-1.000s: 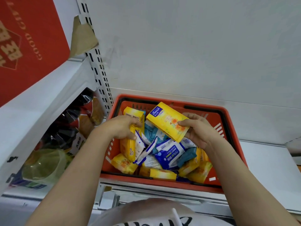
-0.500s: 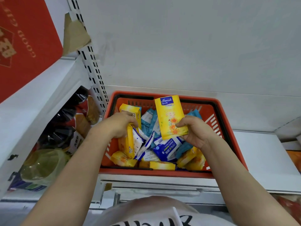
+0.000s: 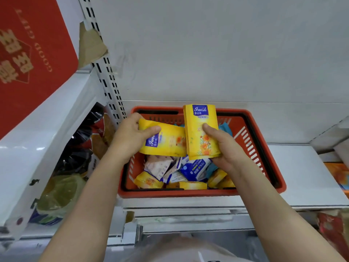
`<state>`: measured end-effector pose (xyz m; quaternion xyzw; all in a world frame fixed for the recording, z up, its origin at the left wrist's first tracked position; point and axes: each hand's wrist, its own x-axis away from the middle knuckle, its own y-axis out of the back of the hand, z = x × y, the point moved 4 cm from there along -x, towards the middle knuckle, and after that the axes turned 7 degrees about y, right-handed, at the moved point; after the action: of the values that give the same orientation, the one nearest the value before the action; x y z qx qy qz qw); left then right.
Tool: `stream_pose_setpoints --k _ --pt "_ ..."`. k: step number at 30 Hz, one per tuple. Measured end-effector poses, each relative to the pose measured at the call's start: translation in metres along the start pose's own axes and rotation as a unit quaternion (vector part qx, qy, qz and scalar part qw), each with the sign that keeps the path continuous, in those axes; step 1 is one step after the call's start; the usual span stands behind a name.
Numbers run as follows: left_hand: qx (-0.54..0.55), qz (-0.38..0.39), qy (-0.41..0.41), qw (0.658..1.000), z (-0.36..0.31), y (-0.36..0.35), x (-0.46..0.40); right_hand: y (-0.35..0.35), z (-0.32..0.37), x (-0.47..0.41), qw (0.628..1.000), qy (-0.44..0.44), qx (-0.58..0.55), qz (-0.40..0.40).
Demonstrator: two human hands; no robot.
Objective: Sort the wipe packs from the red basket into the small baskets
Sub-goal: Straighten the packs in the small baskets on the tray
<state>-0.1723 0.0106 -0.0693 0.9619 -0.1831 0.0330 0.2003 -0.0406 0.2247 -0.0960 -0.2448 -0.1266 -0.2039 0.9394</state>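
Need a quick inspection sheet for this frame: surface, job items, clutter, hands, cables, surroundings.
Surface: white shelf carries the red basket.
Job's things: loose wipe packs in the basket, yellow, blue and white; a blue-and-white pack lies near the middle. No small baskets in view.
Clutter: nothing seen on the shelf beside the basket.
Hands: left hand grips a yellow pack held sideways; right hand grips a second yellow pack held upright. The two packs meet edge to edge above the basket.
Cables: nothing seen.
Surroundings: slotted shelf upright, red sign at left, bagged goods on the neighbouring shelf, white back wall.
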Motion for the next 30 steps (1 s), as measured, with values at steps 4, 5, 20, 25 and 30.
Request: stream_pose_setpoints --k 4,5,20,25,30 --pt "0.171 0.016 0.068 0.983 0.004 -0.018 0.004 0.008 0.006 0.016 0.998 0.062 0.02 -0.001" --pt "0.189 0.035 0.073 0.979 0.003 -0.026 0.006 0.012 0.006 0.021 0.998 0.064 0.025 -0.005" --pt "-0.104 0.296 -0.05 0.948 -0.07 -0.214 0.14 0.17 0.026 0.227 0.974 0.167 0.071 -0.139" --pt "-0.108 0.364 -0.064 0.923 -0.087 -0.327 0.251 0.276 0.017 0.351 0.961 0.171 0.067 -0.206" --pt "-0.004 0.353 0.0 0.936 -0.084 -0.424 0.339 0.38 0.007 0.461 0.93 0.196 0.053 -0.307"
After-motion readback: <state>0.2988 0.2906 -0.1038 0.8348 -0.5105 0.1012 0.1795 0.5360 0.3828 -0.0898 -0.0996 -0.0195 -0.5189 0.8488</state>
